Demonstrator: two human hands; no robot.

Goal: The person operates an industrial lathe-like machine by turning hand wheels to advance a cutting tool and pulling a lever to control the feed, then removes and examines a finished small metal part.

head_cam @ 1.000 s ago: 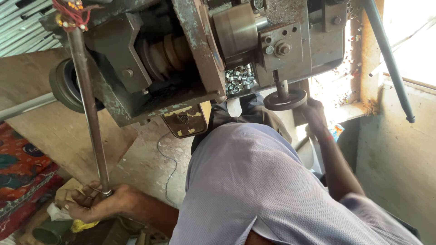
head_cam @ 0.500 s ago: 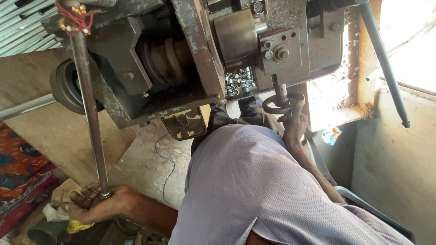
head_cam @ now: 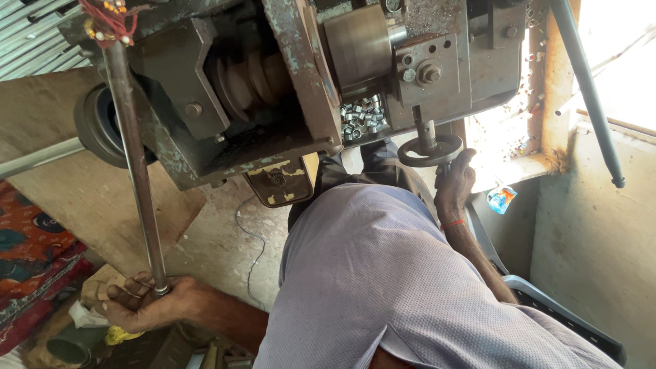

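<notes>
your left hand (head_cam: 147, 304) is low at the left of the view, fingers curled around the bottom end of a long steel rod (head_cam: 133, 164), holding it where it ends just above the cluttered floor. the rod runs up from your fist, tilted a little, to the top left corner of the machine, where red thread (head_cam: 109, 17) is wound about it. your right hand (head_cam: 454, 184) is up at the small round handwheel (head_cam: 430, 149) under the machine's front, fingers wrapped over the wheel's lower right rim, a red band on the wrist just below. the handwheel sits on a short shaft hanging from the grey machine body (head_cam: 294, 89). just left of it, a heap of small shiny metal sleeves (head_cam: 362, 115) lies in a recess of the machine. your pale checked shirt (head_cam: 383, 287) fills the middle of the view between the two arms. a dark pulley (head_cam: 99, 126) sticks out from the machine's left side, near the rod. patterned red cloth (head_cam: 31, 260) lies at the far left.
</notes>
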